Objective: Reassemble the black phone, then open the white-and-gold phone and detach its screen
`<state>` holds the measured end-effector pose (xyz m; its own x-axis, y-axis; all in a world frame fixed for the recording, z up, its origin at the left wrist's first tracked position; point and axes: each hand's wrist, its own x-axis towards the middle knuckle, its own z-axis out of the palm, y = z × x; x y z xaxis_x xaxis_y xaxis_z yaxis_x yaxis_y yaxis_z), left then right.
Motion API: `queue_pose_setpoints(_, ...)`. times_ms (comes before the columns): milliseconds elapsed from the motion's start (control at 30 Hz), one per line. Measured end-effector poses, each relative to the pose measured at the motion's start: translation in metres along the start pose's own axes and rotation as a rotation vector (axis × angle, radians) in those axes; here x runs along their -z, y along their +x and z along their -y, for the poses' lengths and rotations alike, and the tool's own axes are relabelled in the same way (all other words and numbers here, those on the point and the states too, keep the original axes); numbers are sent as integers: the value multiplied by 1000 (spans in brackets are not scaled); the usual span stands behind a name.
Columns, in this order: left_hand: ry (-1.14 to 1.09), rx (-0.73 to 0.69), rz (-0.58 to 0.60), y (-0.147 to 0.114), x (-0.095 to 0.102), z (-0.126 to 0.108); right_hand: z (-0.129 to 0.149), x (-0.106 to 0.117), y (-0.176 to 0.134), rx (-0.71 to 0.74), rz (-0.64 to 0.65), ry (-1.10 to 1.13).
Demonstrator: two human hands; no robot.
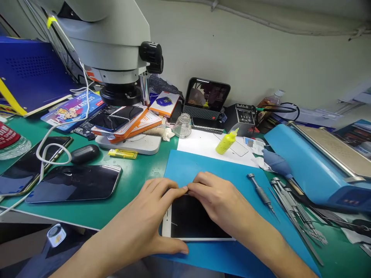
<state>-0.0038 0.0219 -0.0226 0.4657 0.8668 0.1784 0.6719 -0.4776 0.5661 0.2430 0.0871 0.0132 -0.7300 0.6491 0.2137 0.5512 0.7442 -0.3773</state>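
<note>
A white-framed tablet (199,220) with a dark screen lies flat on the blue work mat (185,158). My left hand (150,216) spans its left side, thumb along the near edge and fingers bent over the far edge. My right hand (217,197) is closed, its fingers curled at the far edge, covering the tablet's right part. The index fingertips of both hands meet there, and what lies under them is hidden. To the right on the mat is a grey screwdriver (262,195).
A microscope (116,50) overhangs the left. Phones (75,183), boxes (136,125) and a yellow lighter (122,153) lie below it. Behind the mat stand a yellow bottle (226,143) and a glass jar (182,125). Tweezers (301,227) and a blue machine (313,166) are at right.
</note>
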Motion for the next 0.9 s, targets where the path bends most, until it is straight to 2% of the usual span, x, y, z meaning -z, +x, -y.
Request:
queue_pose_setpoints(233,5,22,-3,4,3,-3,-3,-1,1,-31,12,46)
queue_pose_setpoints(400,-5,20,3,5,5,-3,-5,9,2,-77,43,133)
queue_pose_setpoints(533,-17,27,15,7,8,-4,-3,16,1,-136,18,189)
queue_pose_setpoints(733,-39,30,39,9,10,-6,-2,8,-3,-144,-31,190)
queue_pose_setpoints(900,-53,38,46,9,10,-5,-6,2,-4,-106,-24,145)
